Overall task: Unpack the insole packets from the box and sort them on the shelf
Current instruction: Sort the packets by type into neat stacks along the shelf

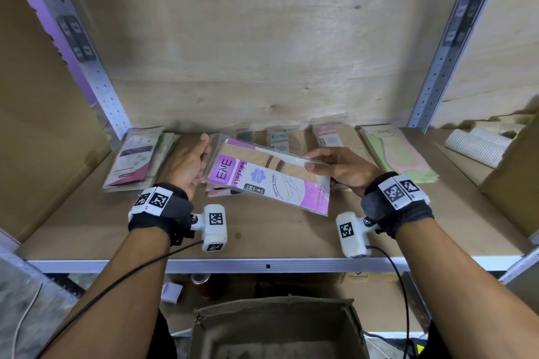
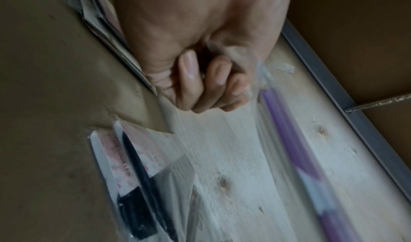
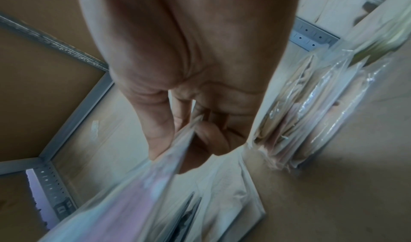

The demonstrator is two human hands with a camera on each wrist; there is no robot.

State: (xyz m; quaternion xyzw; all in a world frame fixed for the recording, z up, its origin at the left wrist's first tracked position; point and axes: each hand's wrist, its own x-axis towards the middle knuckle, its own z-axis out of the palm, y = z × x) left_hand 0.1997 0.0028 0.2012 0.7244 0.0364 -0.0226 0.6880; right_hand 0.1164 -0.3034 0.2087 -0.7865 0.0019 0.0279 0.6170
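A purple-and-white packet point(image 1: 271, 181) marked "ENE STOCKING" is held tilted just above the wooden shelf point(image 1: 262, 236). My left hand point(image 1: 201, 154) grips its left end, with the fingers curled by the clear plastic edge in the left wrist view point(image 2: 213, 84). My right hand point(image 1: 315, 163) pinches the right edge, thumb on top. In the right wrist view the thumb and fingers point(image 3: 184, 136) close on the blurred packet point(image 3: 133, 193). The open cardboard box point(image 1: 280, 329) stands below the shelf; its inside is hidden in shadow.
Stacks of packets lie on the shelf: one at the left point(image 1: 134, 157), one under the held packet point(image 1: 221, 191), two at the back point(image 1: 277, 137) point(image 1: 329, 134), and green-pink insoles point(image 1: 399, 151) at the right. A box of white rolls point(image 1: 478, 146) stands far right. Metal uprights frame the bay.
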